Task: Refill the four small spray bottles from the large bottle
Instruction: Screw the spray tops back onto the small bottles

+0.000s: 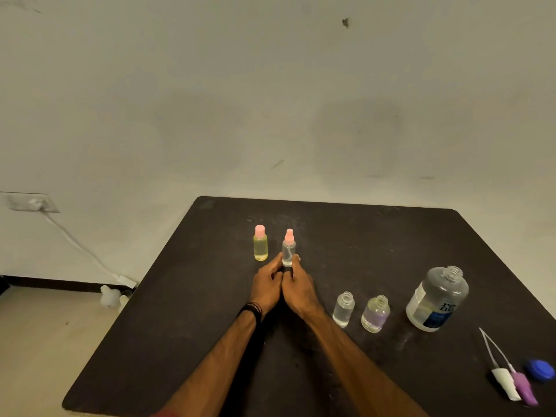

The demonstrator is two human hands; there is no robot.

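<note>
Dark table (210,326) under me, pale wall behind. Right of my right hand (296,288) I see two sprayers (511,383), a blue cap (540,369), the open large bottle (436,299) and two uncapped bottles (343,309). Both hands, left hand (266,285) too, pinch the clear pink-topped bottle (288,249); left of it, the yellow bottle (260,246).

The single head camera looked forward and down at the dark table (391,236), near, wall (210,100) behind.
</note>
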